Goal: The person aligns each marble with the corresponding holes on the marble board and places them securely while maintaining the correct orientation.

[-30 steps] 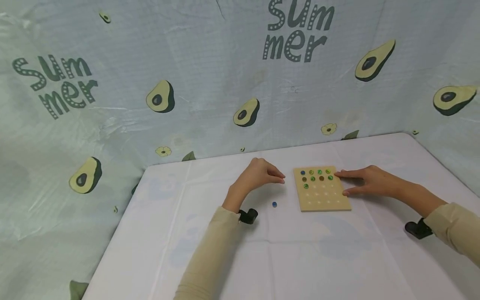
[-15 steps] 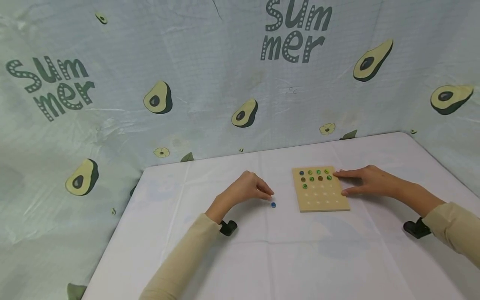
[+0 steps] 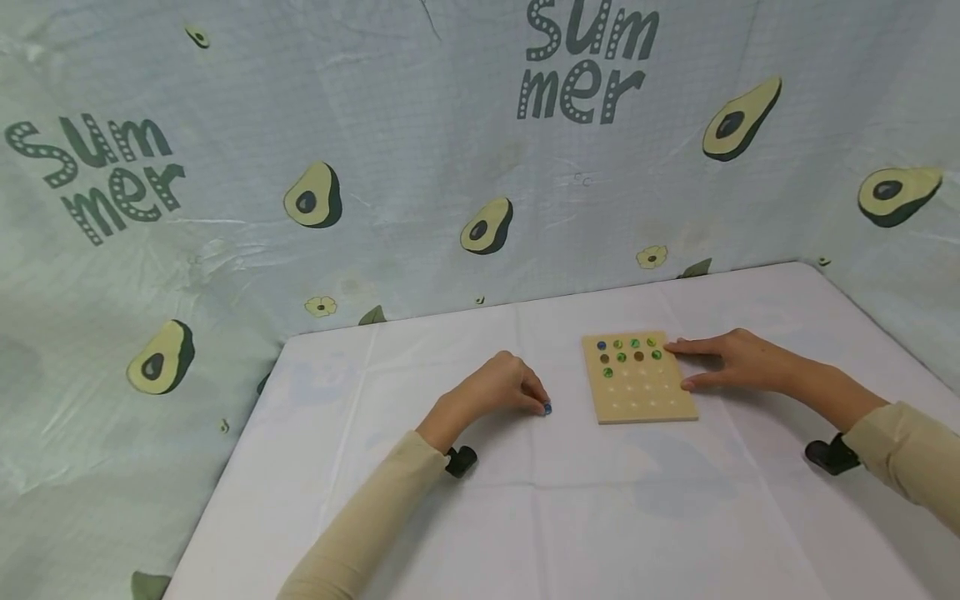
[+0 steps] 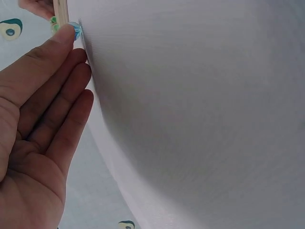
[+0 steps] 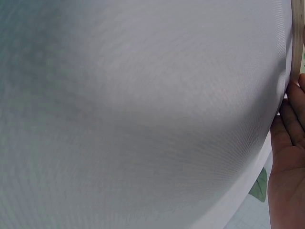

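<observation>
In the head view my left hand [image 3: 495, 387] is low over the white cloth, left of the board, with thumb and fingertips pinching a small blue marble [image 3: 547, 408]. Seen from the left wrist, the clear-and-blue marble [image 4: 76, 31] sits at the thumb tip, close to the cloth. A square wooden board [image 3: 648, 412] has rows of shallow hollows. Several blue, green and brown marbles [image 3: 621, 357] fill its two back rows and the start of the third. My right hand [image 3: 738, 362] touches the board's right edge with extended fingers and thumb.
A white cloth covers the table [image 3: 600, 517]. Behind it hangs a pale sheet [image 3: 405, 150] printed with avocados and lettering, which also runs down the left side. Black wrist cameras [image 3: 832, 456] are strapped on both wrists.
My left hand has come from beside the board's upper left down toward the front, to the loose blue marble, and now pinches it. My right hand stays at the board's edge.
</observation>
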`<state>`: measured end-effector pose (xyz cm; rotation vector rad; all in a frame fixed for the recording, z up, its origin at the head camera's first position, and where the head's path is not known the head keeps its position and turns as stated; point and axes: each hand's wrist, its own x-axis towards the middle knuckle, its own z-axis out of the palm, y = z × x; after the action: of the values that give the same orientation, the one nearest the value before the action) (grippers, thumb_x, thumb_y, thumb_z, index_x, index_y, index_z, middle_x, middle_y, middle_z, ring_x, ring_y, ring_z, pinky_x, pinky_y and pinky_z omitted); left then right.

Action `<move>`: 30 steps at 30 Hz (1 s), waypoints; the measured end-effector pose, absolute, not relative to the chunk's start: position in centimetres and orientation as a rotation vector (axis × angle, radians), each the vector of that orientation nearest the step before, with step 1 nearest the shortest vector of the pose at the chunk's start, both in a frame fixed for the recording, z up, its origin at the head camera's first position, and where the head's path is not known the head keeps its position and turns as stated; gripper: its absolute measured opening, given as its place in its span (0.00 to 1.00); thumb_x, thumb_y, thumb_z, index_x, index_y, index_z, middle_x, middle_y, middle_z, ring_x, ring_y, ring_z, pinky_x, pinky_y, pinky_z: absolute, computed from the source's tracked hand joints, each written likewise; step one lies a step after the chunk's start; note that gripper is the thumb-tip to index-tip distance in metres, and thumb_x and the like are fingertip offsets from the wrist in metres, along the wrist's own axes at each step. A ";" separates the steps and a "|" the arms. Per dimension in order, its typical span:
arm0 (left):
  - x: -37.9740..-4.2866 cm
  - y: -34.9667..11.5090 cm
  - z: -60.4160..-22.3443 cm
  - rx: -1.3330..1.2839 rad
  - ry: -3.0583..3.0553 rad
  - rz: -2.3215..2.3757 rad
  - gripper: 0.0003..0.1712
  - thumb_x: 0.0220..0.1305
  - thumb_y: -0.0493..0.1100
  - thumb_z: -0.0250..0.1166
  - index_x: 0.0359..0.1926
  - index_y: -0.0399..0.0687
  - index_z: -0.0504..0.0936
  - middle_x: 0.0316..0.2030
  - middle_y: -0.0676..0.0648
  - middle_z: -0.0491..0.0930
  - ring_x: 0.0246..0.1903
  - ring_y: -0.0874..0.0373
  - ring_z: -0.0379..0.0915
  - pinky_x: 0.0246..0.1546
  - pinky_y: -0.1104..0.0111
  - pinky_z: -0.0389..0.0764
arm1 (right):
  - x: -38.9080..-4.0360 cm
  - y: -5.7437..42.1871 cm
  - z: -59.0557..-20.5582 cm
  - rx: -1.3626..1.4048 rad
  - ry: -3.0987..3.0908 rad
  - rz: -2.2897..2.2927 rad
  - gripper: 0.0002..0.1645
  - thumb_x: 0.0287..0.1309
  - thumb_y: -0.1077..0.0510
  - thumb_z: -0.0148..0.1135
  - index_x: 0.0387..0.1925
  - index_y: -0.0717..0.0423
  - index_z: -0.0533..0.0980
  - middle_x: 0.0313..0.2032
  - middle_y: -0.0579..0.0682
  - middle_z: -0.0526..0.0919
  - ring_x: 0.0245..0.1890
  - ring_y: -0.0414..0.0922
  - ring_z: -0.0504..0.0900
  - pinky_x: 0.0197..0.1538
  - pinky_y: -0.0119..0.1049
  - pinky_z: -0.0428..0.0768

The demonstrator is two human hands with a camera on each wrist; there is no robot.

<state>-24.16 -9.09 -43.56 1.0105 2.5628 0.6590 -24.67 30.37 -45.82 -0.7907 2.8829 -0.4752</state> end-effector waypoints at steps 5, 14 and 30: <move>-23.9 -8.8 -43.3 1.054 2.579 0.601 0.06 0.58 0.42 0.77 0.37 0.48 0.93 0.36 0.52 0.90 0.34 0.71 0.82 0.36 0.80 0.79 | -24.7 30.5 -45.9 -0.775 2.882 -0.456 0.47 0.52 0.28 0.69 0.68 0.47 0.75 0.64 0.63 0.76 0.60 0.64 0.78 0.57 0.62 0.77; -23.5 -8.6 -43.2 1.062 2.617 0.526 0.06 0.59 0.43 0.77 0.38 0.49 0.93 0.37 0.54 0.90 0.37 0.69 0.83 0.38 0.80 0.78 | -24.7 30.5 -46.0 -0.762 2.881 -0.452 0.47 0.52 0.27 0.69 0.68 0.46 0.75 0.65 0.63 0.76 0.59 0.61 0.80 0.57 0.62 0.77; -23.1 -8.3 -43.1 1.065 2.684 0.465 0.09 0.60 0.45 0.76 0.40 0.48 0.93 0.38 0.54 0.90 0.39 0.67 0.83 0.40 0.79 0.78 | -24.8 30.4 -45.8 -0.759 2.874 -0.465 0.47 0.52 0.27 0.69 0.68 0.46 0.75 0.65 0.63 0.76 0.62 0.64 0.77 0.58 0.62 0.76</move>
<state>-23.08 -8.26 -43.11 1.0652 2.6837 0.4648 -24.79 30.43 -45.78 -0.7594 2.8738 -0.4645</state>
